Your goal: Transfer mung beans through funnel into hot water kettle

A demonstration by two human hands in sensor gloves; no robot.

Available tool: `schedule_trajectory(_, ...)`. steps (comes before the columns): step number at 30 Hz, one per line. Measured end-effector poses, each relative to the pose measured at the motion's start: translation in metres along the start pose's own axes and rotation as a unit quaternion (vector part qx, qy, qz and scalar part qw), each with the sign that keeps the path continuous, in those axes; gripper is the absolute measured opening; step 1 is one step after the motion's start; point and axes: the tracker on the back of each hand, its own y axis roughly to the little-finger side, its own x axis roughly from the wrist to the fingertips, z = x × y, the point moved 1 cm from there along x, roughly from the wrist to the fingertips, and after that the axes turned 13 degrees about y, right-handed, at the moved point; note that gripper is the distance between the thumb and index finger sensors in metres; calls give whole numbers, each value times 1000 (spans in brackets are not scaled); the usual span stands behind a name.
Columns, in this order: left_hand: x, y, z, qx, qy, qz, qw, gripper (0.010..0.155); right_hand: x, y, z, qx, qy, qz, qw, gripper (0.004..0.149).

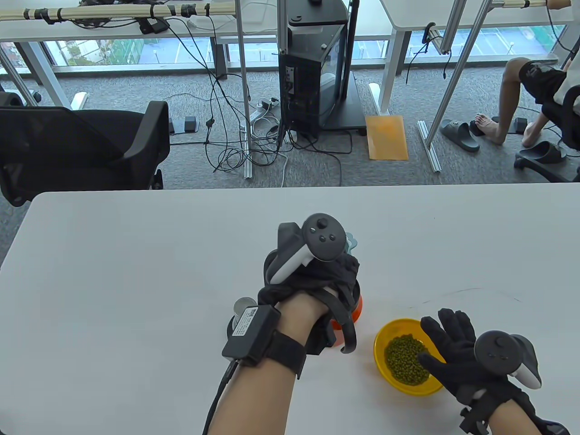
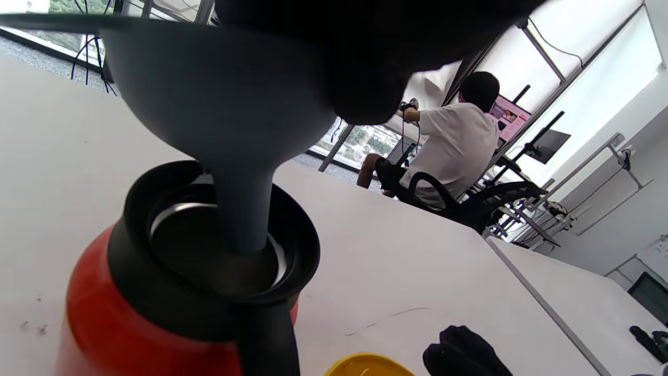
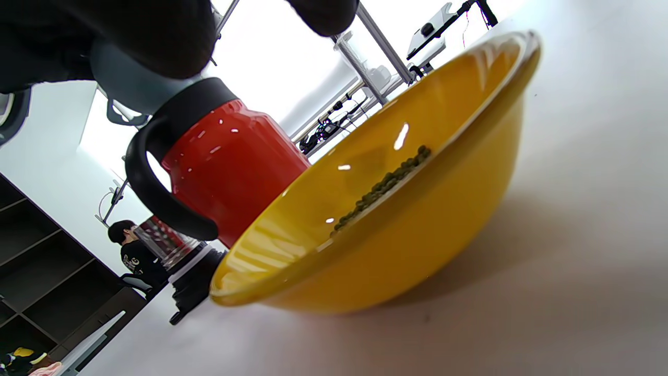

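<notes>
A red kettle (image 1: 358, 309) with a black handle (image 1: 348, 337) stands at the table's near middle, mostly under my left hand (image 1: 333, 274). That hand holds a grey-blue funnel (image 2: 219, 99) from above, and its spout sits in the kettle's open mouth (image 2: 172, 219). A yellow bowl (image 1: 385, 337) of mung beans (image 1: 405, 358) stands just right of the kettle. My right hand (image 1: 446, 344) is open with fingers spread over the bowl's right rim, thumb above the beans. In the right wrist view the bowl (image 3: 417, 224), beans (image 3: 386, 183) and kettle (image 3: 229, 162) are close.
A shiny cylinder on a black base (image 1: 242, 312) stands just left of the kettle, behind my left wrist. The white table (image 1: 136, 272) stretches far to the left and back. A black office chair (image 1: 81, 145) stands beyond the table's far left edge.
</notes>
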Motion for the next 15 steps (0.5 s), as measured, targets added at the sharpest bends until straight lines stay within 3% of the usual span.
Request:
schedule_trajectory(9,21,-12,-39,74,90,26,993,49,0,0,-1,0,5,3,1000,85)
schedule_trajectory(15,24,0,-48,29,150,20,988,52,-1,0,-1,0,3,3,1000,85)
